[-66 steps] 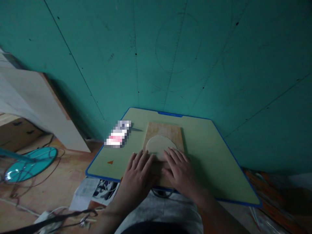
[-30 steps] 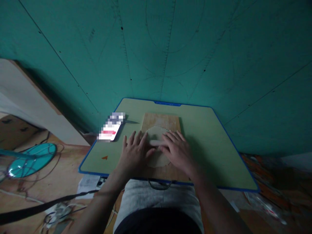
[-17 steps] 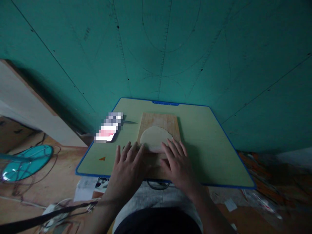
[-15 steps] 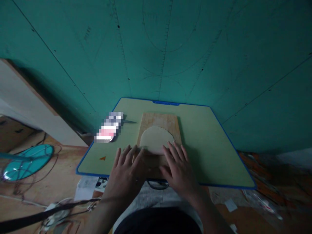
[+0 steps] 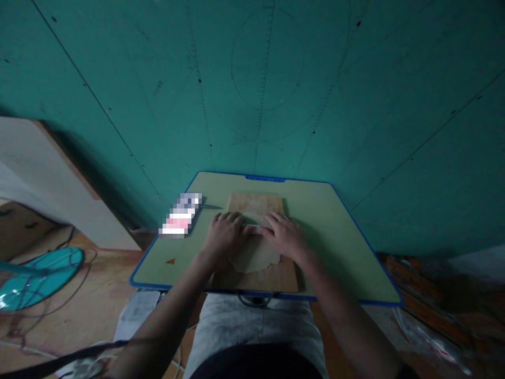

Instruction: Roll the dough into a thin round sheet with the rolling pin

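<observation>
A flat, pale sheet of dough [image 5: 254, 255] with an uneven near edge lies on a wooden board [image 5: 282, 279]. My left hand [image 5: 226, 229] is over the dough's far left part, fingers bent and thumb pointing inward. Opposite it, my right hand [image 5: 282, 229] curls over the far right part, its thumb almost meeting the left one. A narrow pale strip runs between the two thumbs; I cannot tell whether it is a raised edge of dough or a thin rod. My fingers hide much of the dough's far side.
The board rests on a pale green table [image 5: 335, 247] with a blue rim. To the left are a blurred-out phone-like object [image 5: 180, 216], a thin pointed tool [image 5: 212, 206] and a small orange scrap [image 5: 170, 261]. Behind stands a green wall [image 5: 252, 105]. Cables lie on the floor at left.
Both hands have moved away from me, from the dough's near side to its far part, and their spread fingers have curled in. More of the dough's near part shows. The view has shifted slightly.
</observation>
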Tool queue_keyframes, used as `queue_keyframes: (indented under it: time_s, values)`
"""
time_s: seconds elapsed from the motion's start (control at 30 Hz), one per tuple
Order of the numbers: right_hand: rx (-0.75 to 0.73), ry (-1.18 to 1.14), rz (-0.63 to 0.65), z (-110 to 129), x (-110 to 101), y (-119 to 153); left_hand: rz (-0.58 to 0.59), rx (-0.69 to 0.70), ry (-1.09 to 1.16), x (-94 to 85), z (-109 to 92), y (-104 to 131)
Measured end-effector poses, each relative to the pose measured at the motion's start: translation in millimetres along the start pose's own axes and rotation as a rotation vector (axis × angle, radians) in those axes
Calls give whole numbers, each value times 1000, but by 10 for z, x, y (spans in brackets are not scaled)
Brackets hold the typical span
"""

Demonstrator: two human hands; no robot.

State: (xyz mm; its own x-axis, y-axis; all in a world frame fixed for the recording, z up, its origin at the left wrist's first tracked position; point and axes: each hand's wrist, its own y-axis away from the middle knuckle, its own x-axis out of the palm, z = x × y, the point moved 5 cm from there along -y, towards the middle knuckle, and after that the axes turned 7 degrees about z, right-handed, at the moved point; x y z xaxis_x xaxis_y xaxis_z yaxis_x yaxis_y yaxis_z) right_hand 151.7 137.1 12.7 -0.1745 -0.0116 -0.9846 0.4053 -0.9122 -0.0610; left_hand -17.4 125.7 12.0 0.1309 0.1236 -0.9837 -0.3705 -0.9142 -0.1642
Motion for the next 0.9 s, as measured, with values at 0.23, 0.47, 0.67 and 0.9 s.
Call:
queue_keyframes:
  time_s: [0.23, 0.47, 0.67, 0.9]
  values:
    - [-160, -109, -80, -72, 70, 346, 37, 63, -49, -7, -10, 284]
    - [-91, -184, -188, -331, 57, 579, -16, 75, -43, -18, -41, 249]
    - [-37, -211, -210, -449, 28, 656, -25, 71, -30, 31, -60, 223]
    - [-21, -268, -225, -573, -47, 692, 16, 63, 20, -18, -199, 126]
